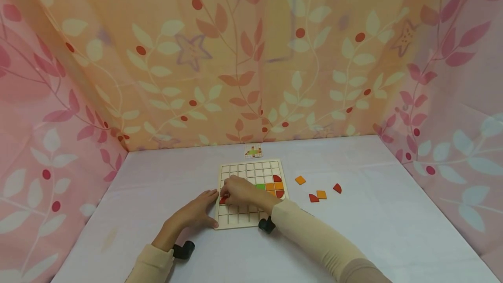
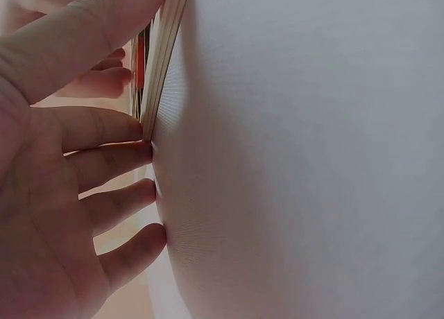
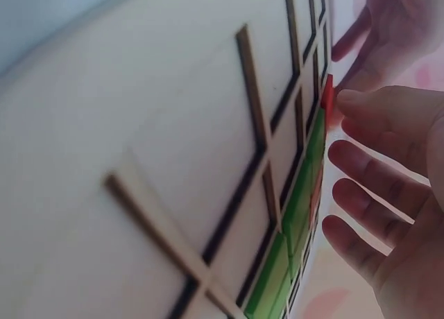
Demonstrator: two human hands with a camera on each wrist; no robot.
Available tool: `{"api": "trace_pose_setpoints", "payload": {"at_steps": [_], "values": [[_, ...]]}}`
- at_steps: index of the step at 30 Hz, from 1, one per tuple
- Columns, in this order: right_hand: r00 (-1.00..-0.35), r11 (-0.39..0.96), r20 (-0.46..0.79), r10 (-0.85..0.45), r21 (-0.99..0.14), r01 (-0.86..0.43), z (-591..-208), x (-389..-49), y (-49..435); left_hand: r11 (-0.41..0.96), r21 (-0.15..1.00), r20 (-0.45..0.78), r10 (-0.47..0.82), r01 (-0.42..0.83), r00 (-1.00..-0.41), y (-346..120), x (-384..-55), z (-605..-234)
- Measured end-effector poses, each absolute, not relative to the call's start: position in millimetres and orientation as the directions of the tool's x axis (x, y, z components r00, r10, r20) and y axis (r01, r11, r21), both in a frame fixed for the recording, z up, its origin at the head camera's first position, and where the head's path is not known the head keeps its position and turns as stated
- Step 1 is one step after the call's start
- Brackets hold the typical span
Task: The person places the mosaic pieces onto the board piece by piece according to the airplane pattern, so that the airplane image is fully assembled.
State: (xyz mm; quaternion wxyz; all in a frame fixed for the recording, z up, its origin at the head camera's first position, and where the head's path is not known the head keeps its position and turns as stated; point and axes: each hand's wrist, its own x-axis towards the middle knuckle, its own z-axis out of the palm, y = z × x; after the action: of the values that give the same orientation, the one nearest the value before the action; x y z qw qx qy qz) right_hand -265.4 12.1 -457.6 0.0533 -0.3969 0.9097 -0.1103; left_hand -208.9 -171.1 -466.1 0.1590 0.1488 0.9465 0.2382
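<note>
A wooden grid board lies on the white table. At its left column, my right hand pinches a red quarter-circle tile between thumb and index finger; its other fingers are loosely bent. That tile sits at a left-edge cell, and whether it lies flat is hard to tell. My left hand rests by the board's left side, fingertips and thumb touching the board edge. Green tiles fill cells near the middle, partly hidden by the right hand. Orange tiles and red quarter-circles fill cells at the right.
Right of the board lie loose orange squares and red quarter-circles. Behind the board is a small pattern card. Floral cloth walls the table at the back and sides.
</note>
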Motion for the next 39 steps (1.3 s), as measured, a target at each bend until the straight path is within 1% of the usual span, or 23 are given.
{"api": "trace_pose_setpoints", "payload": {"at_steps": [4, 9, 22, 32, 36, 39], "values": [[-0.659, 0.629, 0.027, -0.751, -0.271, -0.728, -453, -266, 18, 0.842, 0.499, -0.232, 0.357, 0.204, -0.905, -171, -208, -466], [-0.665, 0.612, 0.046, -0.745, -0.35, -0.709, -448, -267, 29, 0.841, 0.504, -0.234, 0.354, 0.198, -0.906, -171, -208, -467], [-0.725, 0.614, 0.058, -0.687, -0.488, -0.62, -443, -270, 69, 0.854, 0.49, -0.244, 0.328, 0.176, -0.913, -170, -209, -468], [-0.786, 0.645, 0.065, -0.615, -0.532, -0.549, -442, -273, 113, 0.854, 0.492, -0.237, 0.321, 0.172, -0.917, -168, -208, -469], [-0.791, 0.641, 0.078, -0.607, -0.54, -0.545, -440, -275, 132, 0.854, 0.493, -0.24, 0.317, 0.166, -0.917, -168, -207, -469], [-0.79, 0.653, 0.089, -0.606, -0.512, -0.559, -440, -279, 143, 0.851, 0.497, -0.24, 0.324, 0.171, -0.915, -169, -207, -468]]}}
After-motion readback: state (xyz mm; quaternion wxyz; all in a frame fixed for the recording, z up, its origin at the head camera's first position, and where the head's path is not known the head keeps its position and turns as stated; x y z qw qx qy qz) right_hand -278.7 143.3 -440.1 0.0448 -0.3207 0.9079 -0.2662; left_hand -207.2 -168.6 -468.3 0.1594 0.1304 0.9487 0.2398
